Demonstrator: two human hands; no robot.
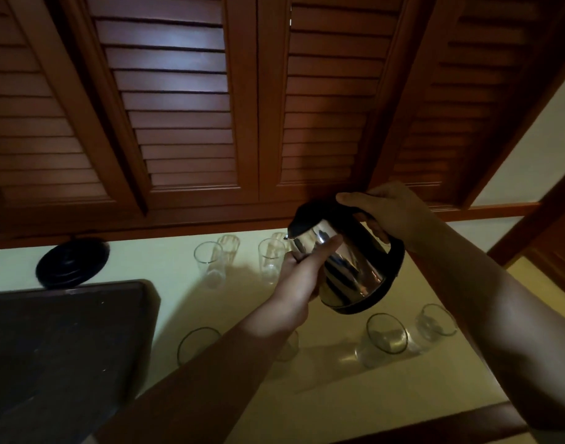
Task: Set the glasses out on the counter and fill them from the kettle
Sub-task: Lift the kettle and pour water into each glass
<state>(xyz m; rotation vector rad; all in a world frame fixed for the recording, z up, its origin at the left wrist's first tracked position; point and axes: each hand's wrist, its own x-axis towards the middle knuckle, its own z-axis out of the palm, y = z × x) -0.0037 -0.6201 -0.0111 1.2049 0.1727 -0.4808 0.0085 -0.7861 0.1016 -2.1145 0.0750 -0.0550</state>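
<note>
A steel kettle [348,264] with a black lid and handle is tilted to the left above the pale counter [166,302]. My right hand [390,216] grips its black handle. My left hand [302,274] is against the kettle's steel side near the spout, thumb laid along the metal and fingers hidden behind. The spout points at a tall clear glass [271,261] just left of it. Another tall glass [209,267] stands further left, with two more behind them. Near me stand several shorter glasses, among them one [385,339] and one [435,322]; my left forearm partly covers another [198,344].
The kettle's round black base [73,262] lies at the counter's back left. A dark tray [60,347] covers the near left. Louvred wooden cabinet doors [185,107] rise behind the counter. A wooden edge [435,424] borders the counter's front.
</note>
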